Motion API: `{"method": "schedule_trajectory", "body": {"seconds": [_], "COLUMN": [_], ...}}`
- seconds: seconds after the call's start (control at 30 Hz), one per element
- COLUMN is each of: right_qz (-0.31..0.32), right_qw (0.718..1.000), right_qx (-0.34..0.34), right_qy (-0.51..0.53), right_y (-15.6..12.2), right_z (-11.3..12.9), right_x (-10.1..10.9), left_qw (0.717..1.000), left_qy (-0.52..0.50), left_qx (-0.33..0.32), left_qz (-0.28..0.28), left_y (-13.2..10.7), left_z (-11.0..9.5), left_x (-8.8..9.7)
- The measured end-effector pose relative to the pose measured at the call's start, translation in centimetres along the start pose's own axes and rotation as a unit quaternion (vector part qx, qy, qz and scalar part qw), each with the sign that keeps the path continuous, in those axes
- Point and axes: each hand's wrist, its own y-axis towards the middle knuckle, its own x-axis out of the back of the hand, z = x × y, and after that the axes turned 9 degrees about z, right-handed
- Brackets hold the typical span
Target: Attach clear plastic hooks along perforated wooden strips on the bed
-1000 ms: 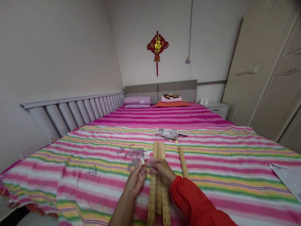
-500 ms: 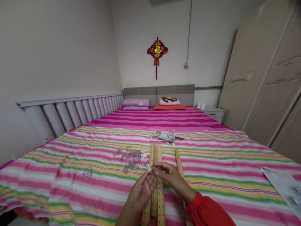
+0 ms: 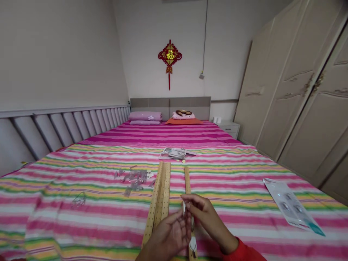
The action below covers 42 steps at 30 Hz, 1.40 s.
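Note:
My left hand [image 3: 170,237] and my right hand [image 3: 205,217] meet low in the view, just above the striped bed cover. Between their fingertips they pinch a small white piece [image 3: 184,207]. Under the hands lie a bundle of perforated wooden slats [image 3: 161,192] and one separate wooden slat [image 3: 187,179], all pointing toward the headboard. A scatter of small clear plastic parts [image 3: 134,177] lies left of the slats.
A torn clear packet [image 3: 175,153] lies beyond the slats. A white plastic bag [image 3: 292,206] rests at the right. The striped bed [image 3: 81,214] fills the room, with pillows [image 3: 145,116] at the headboard, a padded side rail [image 3: 62,127] on the left and a wardrobe [image 3: 304,101] on the right.
The camera has swung to the right and dipped. Both hands have drawn back toward me, from beside the clear parts to over the near ends of the slats, still pinching the white piece.

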Motion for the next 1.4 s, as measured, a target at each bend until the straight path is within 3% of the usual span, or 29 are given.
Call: {"method": "schedule_trajectory", "body": {"seconds": [0.17, 0.33, 0.43, 0.53, 0.67, 0.77, 0.93, 1.03, 1.13, 1.4], "right_qz": [-0.018, -0.092, -0.119, -0.123, -0.117, -0.122, -0.124, -0.117, -0.122, -0.151], "right_qw": [0.998, 0.986, 0.972, 0.953, 0.937, 0.939, 0.963, 0.976, 0.979, 0.978], "right_qx": [-0.035, -0.071, -0.090, -0.113, -0.124, -0.119, -0.099, -0.089, -0.085, -0.083], "right_qy": [0.049, 0.121, 0.183, 0.253, 0.304, 0.298, 0.219, 0.159, 0.140, 0.115], "right_y": [-1.5, -2.7, -3.3, -3.7, -3.8, -3.5, -2.4, -1.6, -0.7, 0.9], "right_z": [-1.1, -2.4, -3.1, -3.4, -3.5, -3.7, -4.1, -4.4, -5.0, -8.2], "right_x": [1.4, 1.3, 0.8, 0.4, 0.5, 0.8, 1.5, 2.1, 2.7, 3.4], "left_qw": [0.998, 0.969, 0.921, 0.858, 0.795, 0.807, 0.889, 0.914, 0.908, 0.861], "left_qy": [0.057, 0.207, 0.343, 0.464, 0.545, 0.529, 0.410, 0.366, 0.376, 0.465], "left_qx": [0.012, -0.074, -0.142, -0.204, -0.260, -0.247, -0.177, -0.153, -0.146, -0.122], "left_qz": [-0.029, -0.112, -0.119, -0.084, -0.062, -0.089, -0.101, -0.087, -0.111, -0.165], "left_y": [0.5, 1.5, 2.0, 2.1, 2.4, 3.2, 4.8, 5.7, 6.5, 8.5], "left_z": [1.0, 1.6, 1.6, 1.3, 1.0, 0.8, -0.2, -1.0, -1.6, -1.8], "left_x": [-0.4, -0.5, -0.2, -0.1, -0.1, -0.2, -0.2, -0.3, -0.1, 1.8]}}
